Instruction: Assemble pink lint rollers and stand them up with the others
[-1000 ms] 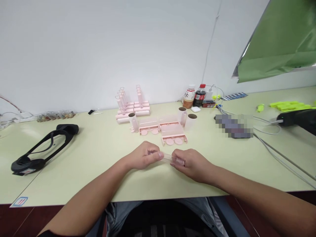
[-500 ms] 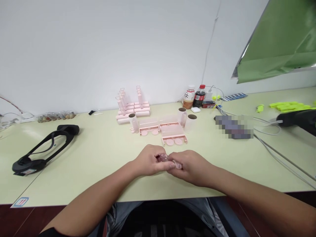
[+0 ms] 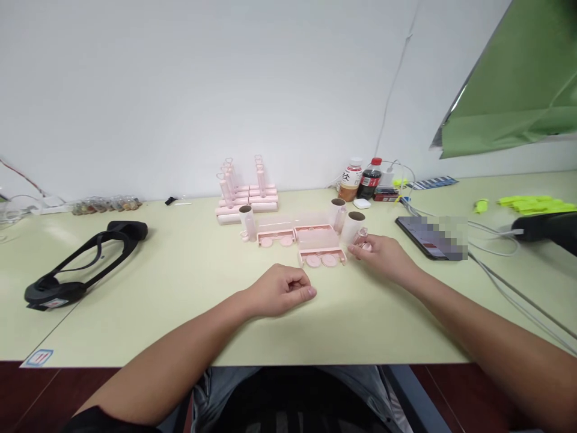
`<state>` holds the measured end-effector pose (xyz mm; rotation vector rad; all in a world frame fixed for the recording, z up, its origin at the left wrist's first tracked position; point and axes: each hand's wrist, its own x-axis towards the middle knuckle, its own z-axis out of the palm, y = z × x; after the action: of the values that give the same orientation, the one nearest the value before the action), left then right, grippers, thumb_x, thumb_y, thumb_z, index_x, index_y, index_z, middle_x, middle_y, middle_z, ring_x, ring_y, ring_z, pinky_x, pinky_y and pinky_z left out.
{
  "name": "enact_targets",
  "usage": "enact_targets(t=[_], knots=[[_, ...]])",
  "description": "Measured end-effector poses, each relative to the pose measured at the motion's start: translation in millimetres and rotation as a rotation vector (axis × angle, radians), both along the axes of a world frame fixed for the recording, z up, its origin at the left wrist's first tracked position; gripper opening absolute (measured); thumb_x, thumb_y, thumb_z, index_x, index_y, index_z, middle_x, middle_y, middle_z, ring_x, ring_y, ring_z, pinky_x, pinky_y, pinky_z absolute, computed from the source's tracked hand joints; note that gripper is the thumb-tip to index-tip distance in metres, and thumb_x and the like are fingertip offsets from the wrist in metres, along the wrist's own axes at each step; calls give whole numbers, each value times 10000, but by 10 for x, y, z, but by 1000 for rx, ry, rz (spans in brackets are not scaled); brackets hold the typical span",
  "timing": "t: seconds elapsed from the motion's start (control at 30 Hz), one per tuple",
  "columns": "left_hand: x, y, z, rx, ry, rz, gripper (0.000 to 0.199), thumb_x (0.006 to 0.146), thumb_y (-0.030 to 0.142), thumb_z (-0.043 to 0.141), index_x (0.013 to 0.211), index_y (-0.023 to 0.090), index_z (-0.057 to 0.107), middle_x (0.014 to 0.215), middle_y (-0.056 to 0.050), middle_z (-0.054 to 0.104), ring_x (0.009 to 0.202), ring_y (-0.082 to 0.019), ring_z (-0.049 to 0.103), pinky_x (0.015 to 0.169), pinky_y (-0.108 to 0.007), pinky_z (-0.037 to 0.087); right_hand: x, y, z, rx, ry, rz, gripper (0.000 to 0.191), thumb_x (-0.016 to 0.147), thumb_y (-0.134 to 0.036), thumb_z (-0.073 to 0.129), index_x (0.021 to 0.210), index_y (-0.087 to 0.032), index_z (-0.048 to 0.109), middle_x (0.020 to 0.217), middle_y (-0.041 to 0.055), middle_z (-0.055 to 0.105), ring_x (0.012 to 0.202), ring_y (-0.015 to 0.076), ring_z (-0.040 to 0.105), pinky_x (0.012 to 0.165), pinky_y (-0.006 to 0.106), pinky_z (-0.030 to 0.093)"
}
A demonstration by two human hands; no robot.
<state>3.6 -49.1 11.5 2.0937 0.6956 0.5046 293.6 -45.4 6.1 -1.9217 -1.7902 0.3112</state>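
My left hand (image 3: 280,291) rests on the table with its fingers curled in, and nothing shows in it. Further right and forward, my right hand (image 3: 382,255) is closed on a small clear pink tube (image 3: 360,236), its lower part hidden by the fingers. That tube is held upright just beside a white roll with a brown core (image 3: 353,226). Two pink open cases (image 3: 321,242) with round discs along their front lie left of the right hand. Another white roll (image 3: 338,210) and another clear pink tube (image 3: 340,220) stand behind them.
Pink cases with upright heart-topped tubes (image 3: 228,186) stand by the wall. A black phone (image 3: 426,240), cables and two drink bottles (image 3: 370,180) are on the right. A black headset strap (image 3: 85,270) lies on the left.
The hands have come apart. My right hand has carried the clear pink tube forward and right to the white roll, while my left hand stays in place, no longer touching the tube.
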Motion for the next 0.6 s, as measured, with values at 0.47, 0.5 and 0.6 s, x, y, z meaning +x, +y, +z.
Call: enact_targets(t=[0.47,0.5,0.6], knots=[[-33,26,1,43,88,-2,251,870,374,549,757,160,614,634,33,508,590,-86,441,561,-209,344,47,3,-45,-122,-43,-116,366,845,-545,457,941,-211,572,775,62,681,699,244,625,567,300,404],[-32,30,1,41,93,2,252,869,374,546,755,161,616,631,33,508,589,-88,441,559,-210,345,89,-4,-51,-147,-46,-131,330,865,-503,427,941,-206,548,782,70,680,703,245,625,569,303,406],[-26,38,-1,40,107,9,257,865,379,541,752,162,619,630,31,514,585,-91,446,555,-213,344,196,5,-53,-219,-60,-96,207,869,-363,399,898,-203,528,823,83,688,739,241,632,611,313,425]])
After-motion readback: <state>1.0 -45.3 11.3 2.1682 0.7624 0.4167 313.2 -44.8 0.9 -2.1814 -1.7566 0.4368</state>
